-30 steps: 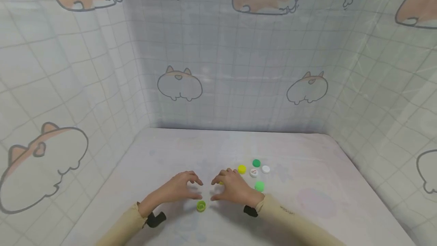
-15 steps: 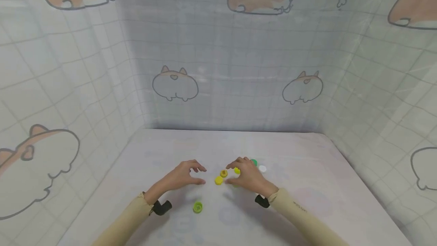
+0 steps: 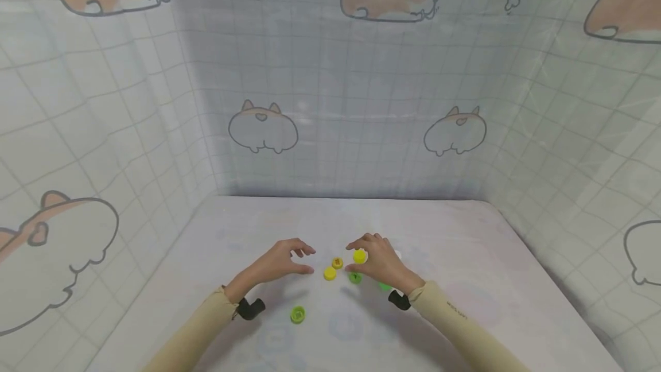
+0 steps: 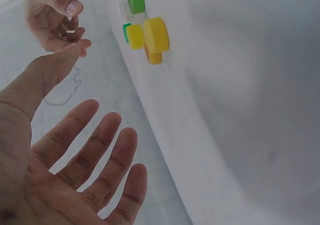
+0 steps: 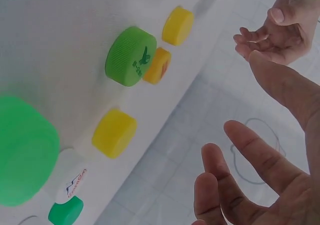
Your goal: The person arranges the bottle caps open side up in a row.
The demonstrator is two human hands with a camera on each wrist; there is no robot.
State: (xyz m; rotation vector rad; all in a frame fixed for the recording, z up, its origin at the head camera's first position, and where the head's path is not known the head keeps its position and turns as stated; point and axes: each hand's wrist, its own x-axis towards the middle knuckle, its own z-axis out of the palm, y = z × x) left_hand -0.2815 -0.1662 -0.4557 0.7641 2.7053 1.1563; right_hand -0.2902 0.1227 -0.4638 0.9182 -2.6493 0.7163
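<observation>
Both hands hover above the table, palms facing each other, fingers loosely bent, holding nothing. My left hand [image 3: 279, 259] is left of a yellow bottle cap [image 3: 330, 273] and an orange-yellow bottle cap [image 3: 337, 263]. An upturned lime-green cap [image 3: 298, 314] lies nearer the body. Over the right-hand group of caps hangs my right hand [image 3: 381, 262], partly covering them in the head view. Around it are a second yellow cap [image 3: 359, 256], a printed green cap [image 5: 131, 56], a bright green cap [image 5: 25, 150], a white cap with printing [image 5: 67, 177] and a dark green cap [image 5: 66, 210].
The caps lie on a pale, faintly patterned tabletop [image 3: 248, 217]. Sheets with a grid and dog drawings form a back wall [image 3: 341, 79] and side walls. Dark wrist-worn devices [image 3: 251, 308] sit below both wrists.
Both hands have moved farther forward and apart, the right one to the right. The yellow and orange-yellow caps between them have come into view. The head view has shifted slightly.
</observation>
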